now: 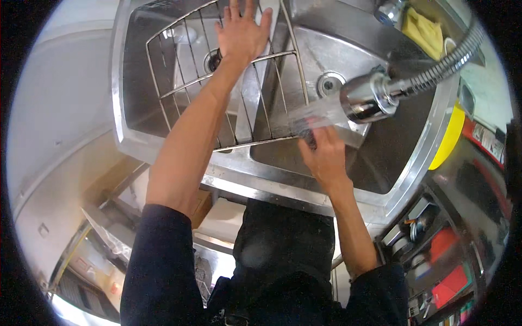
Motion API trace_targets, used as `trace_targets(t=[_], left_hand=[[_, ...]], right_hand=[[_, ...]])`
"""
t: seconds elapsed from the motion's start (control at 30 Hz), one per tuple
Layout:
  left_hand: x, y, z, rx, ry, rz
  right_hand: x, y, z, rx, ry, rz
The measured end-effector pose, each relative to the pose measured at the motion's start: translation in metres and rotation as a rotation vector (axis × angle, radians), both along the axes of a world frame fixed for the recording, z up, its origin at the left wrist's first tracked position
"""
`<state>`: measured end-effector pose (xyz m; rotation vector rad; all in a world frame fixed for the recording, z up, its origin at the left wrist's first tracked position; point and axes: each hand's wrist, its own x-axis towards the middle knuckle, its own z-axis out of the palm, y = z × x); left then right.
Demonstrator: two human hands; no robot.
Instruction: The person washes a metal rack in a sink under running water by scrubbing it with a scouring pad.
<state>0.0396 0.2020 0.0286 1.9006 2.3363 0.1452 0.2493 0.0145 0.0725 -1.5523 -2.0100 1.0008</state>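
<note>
A wire oven rack (187, 85) lies across a two-basin stainless steel sink (228, 165), over the divider between the basins. My left hand (243, 34) presses down on its far part, palm down and fingers spread. My right hand (326, 150) grips a dark scrubbing pad (306, 132) against the rack's near right corner; something reddish shows by the fingers. Just right of there, a chrome spray head (367, 98) on a coiled metal hose sends water over the pad and that corner. The spray partly hides the pad and fingertips.
The right basin has a drain strainer (330, 84); a whitish rounded object (182, 34) sits in the left basin. A yellow cloth (424, 32) lies behind the spray hose (444, 67). At right are a yellow rounded item (448, 138) and a shelf holding red containers (448, 287).
</note>
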Motion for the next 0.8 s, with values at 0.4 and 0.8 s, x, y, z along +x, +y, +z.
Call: trace_targets(t=[0.4, 0.8], left_hand=[[-0.003, 0.004, 0.000, -0.005, -0.077, 0.005], [-0.007, 0.000, 0.001, -0.042, -0.058, 0.033]], right_hand=[[0.031, 0.055, -0.050, -0.200, 0.181, -0.199], [0.046, 0.049, -0.022, -0.615, 1.239, -0.838]])
